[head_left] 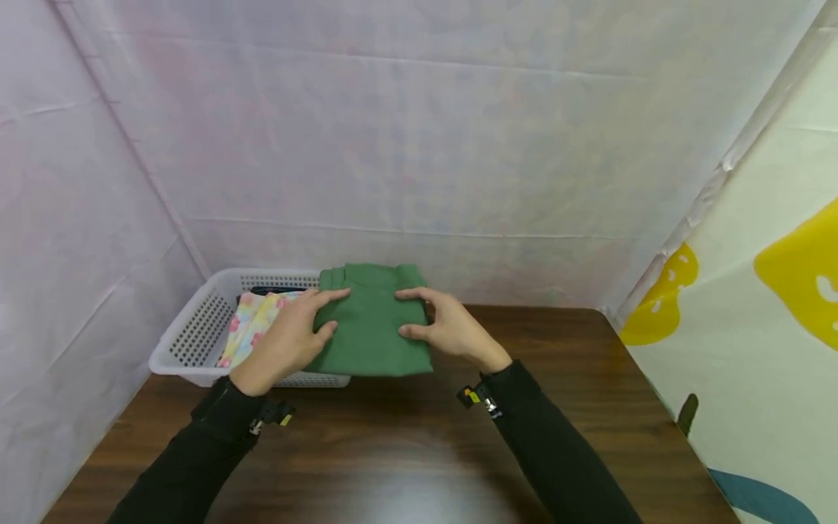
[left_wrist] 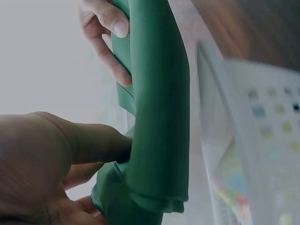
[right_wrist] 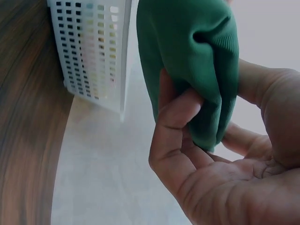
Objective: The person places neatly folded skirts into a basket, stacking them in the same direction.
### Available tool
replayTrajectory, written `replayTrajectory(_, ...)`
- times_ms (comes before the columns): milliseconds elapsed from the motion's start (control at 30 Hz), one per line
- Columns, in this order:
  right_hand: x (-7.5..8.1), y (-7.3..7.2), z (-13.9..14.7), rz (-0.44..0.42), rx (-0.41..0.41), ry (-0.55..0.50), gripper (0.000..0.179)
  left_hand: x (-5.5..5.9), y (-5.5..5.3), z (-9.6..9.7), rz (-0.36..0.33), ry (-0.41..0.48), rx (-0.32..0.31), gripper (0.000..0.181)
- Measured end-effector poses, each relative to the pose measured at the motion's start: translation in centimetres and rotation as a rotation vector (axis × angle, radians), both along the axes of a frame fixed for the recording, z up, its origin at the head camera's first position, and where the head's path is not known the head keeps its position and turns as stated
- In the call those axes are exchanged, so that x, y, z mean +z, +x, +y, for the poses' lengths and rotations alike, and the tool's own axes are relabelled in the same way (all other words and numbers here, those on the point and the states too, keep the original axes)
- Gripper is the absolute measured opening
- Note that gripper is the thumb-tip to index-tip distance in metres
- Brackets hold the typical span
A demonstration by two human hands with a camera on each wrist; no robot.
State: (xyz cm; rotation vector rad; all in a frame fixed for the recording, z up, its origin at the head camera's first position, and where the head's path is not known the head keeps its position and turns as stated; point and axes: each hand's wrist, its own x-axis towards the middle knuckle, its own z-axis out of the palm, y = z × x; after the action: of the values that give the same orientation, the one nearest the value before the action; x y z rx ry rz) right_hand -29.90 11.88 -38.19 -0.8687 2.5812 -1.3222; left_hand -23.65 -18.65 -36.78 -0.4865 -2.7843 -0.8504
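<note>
A folded green garment (head_left: 376, 327) is held up between both hands, overlapping the right end of the white basket (head_left: 190, 327) in the head view. My left hand (head_left: 288, 335) grips its left edge, thumb and index finger on top and the other fingers underneath. On the opposite edge, my right hand (head_left: 452, 324) holds it the same way; the right wrist view shows fingers curled under the folded layers (right_wrist: 201, 89). Inside the basket lies a folded cloth (head_left: 252, 320) with a yellow and pink flower print, beside something dark (head_left: 275, 290).
The basket stands at the back left of the brown wooden table (head_left: 419, 437), close to the pale fabric wall (head_left: 406, 160). Another hanging sheet with yellow shapes (head_left: 661, 298) runs along the right side. Both wrists carry small strapped devices (head_left: 481, 399).
</note>
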Motion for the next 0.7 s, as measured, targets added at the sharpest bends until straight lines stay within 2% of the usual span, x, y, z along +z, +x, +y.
replayTrajectory(133,0.4,-1.0,-2.1,-0.028,0.028,-0.044,0.066,0.4,-0.5,-1.5,0.016,-0.024,0.026,0.06)
replayTrajectory(400,0.5,-2.6,-5.8,-0.031,0.058,-0.028,0.067,0.8,-1.1,-4.6,0.006,-0.069,0.087,0.061)
replayTrajectory(567,0.5,-3.2,-7.9,0.005,0.08,-0.009,0.068,0.9,-1.4,-6.4,-0.039,-0.055,0.109,0.063)
replayTrajectory(700,0.3,-3.6,-9.8,0.035,0.103,0.05,0.07,0.7,-1.6,-8.0,-0.046,-0.066,0.124,0.062)
